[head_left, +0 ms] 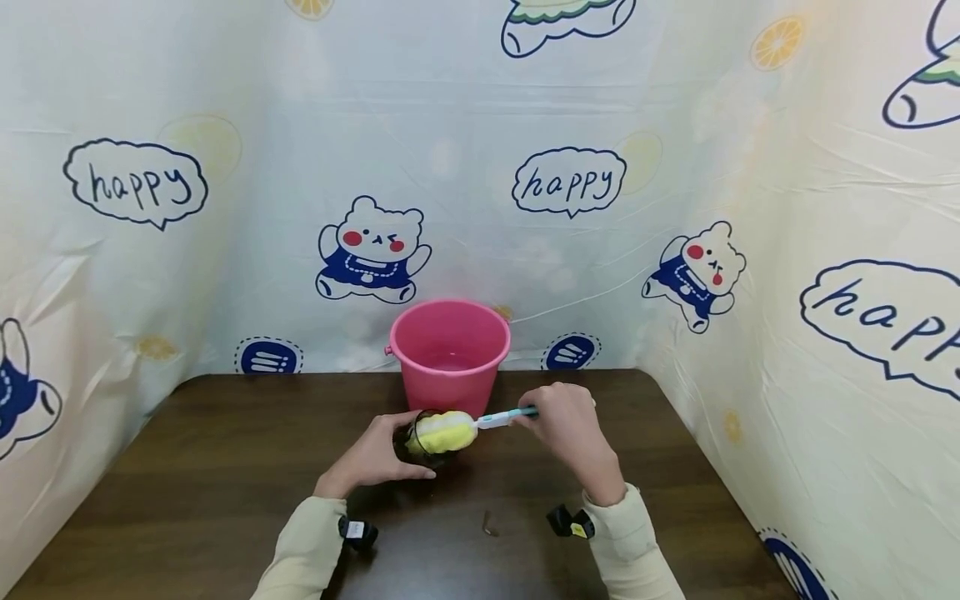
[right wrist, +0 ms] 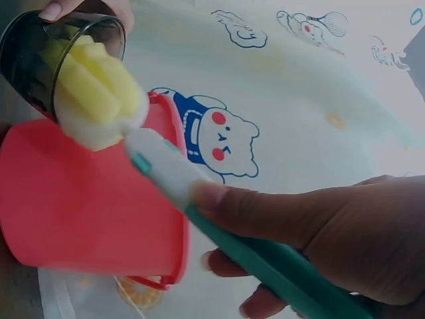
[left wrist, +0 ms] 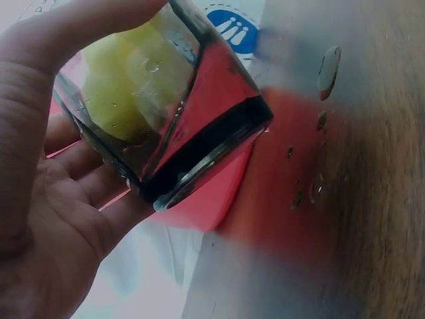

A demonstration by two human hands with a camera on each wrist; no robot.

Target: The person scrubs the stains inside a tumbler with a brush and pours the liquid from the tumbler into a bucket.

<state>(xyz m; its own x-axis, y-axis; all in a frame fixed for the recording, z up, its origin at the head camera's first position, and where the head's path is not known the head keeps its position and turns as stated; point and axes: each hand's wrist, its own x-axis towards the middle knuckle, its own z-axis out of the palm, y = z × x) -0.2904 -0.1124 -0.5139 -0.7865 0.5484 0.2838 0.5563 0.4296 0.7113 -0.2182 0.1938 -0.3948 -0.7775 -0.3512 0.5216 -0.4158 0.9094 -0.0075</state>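
Glass (left wrist: pixel 176 123) lies against left fingers (left wrist: pixel 126 212), brush (right wrist: pixel 166 173) across right fingers (right wrist: pixel 262 303).

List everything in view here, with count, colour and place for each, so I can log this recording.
sponge brush: one, yellow-and-white head, white-and-green handle, head partly inside the cup
see-through cup: one, dark, tilted, in the left hand
bucket: one, pink, near the table's far edge
water drops: several, clear, on the tabletop
table: one, dark brown, below the hands
printed sheet: colour pale with blue drawings, behind the table; number of pieces unclear
wrist devices: two, black, one at each wrist
sleeves: two, cream, on the forearms
left hand: one, bare, holding the cup
right hand: one, bare, gripping the brush handle
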